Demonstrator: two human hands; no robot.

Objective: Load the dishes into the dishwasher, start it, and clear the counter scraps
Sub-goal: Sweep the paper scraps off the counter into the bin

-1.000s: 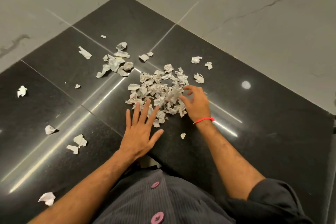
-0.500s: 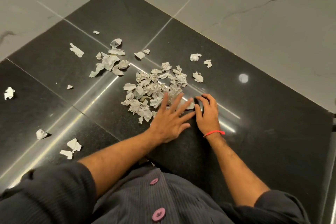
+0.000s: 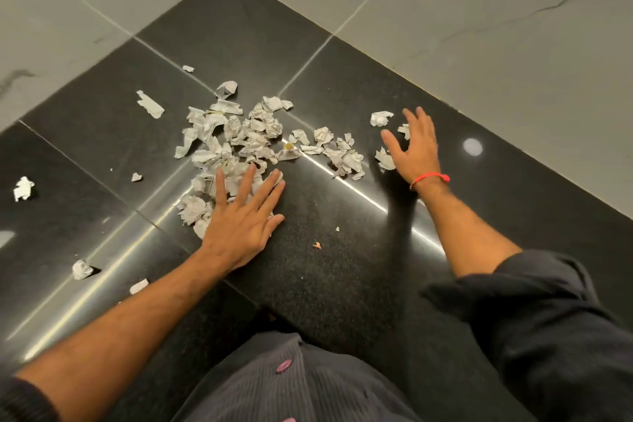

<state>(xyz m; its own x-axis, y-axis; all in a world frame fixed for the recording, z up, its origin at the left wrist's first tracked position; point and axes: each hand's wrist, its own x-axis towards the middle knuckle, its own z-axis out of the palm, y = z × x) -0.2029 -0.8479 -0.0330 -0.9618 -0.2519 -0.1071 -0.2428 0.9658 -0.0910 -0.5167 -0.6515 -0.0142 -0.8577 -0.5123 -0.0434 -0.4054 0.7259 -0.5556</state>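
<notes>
At the far left of the frame a few strays lie well apart from everything else: one crumpled scrap [image 3: 23,188] at the left edge, another scrap [image 3: 81,269] lower down, and a flat strip [image 3: 150,104] toward the upper left. A moment ago both hands sat close together at the near edge of the heap; now they have parted, and the heap has been dragged leftward and spread into a looser band. The left hand [image 3: 239,216] lies flat on the dark counter [image 3: 325,284] in the middle left of the frame, fingers straight and fanned, their tips pressing on the near side of the main pile of scraps [image 3: 233,144], holding nothing. To its right a thinner trail of scraps [image 3: 342,154] runs along the bright reflection line, with a small yellowish bit [image 3: 288,146] among them and an orange crumb [image 3: 317,245] lying alone nearer the person. Further right, the right hand [image 3: 416,147], with a red thread at the wrist, has swung out to the outlying pieces; its fingers are spread and only slightly bent, gripping nothing, with a piece [image 3: 381,118] just beyond its thumb and others touching its palm side. This reads as a raking stroke: the right hand is probably about to sweep the right-hand strays back toward the left hand's pile. The scraps look like torn, crumpled grey-white paper or foil, light and easily scattered, so the clearing is only partly along and nothing has yet left the counter.
</notes>
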